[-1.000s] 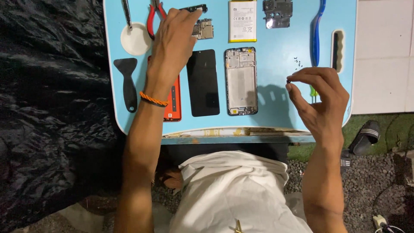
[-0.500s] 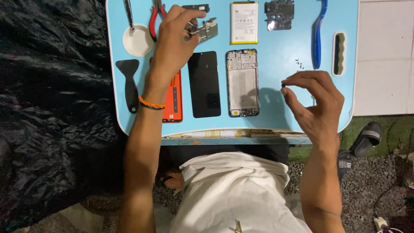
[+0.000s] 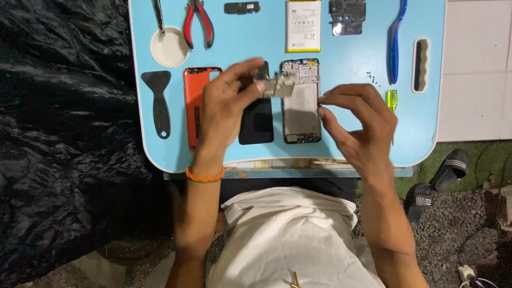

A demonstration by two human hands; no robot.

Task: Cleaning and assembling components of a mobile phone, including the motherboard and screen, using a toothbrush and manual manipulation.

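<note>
My left hand (image 3: 224,109) holds a small grey circuit board (image 3: 274,85) between thumb and fingertips, just above the open phone frame (image 3: 301,106) on the blue table (image 3: 426,133). My right hand (image 3: 360,120) hovers to the right of the frame with thumb and forefinger pinched together. Whether anything tiny sits in the pinch I cannot see. A black screen panel (image 3: 256,125) and an orange back cover (image 3: 193,98) lie under my left hand.
Along the table lie a black scraper (image 3: 157,101), white dish (image 3: 169,47), red pliers (image 3: 198,21), phone battery (image 3: 303,25), black cover piece (image 3: 348,10), blue toothbrush (image 3: 394,37), green screwdriver (image 3: 392,100) and loose screws (image 3: 372,79). Sandals (image 3: 442,178) lie on the ground at right.
My left hand lifted the circuit board from the table's far edge and brought it down over the phone frame. My right hand moved left toward the frame, still pinched.
</note>
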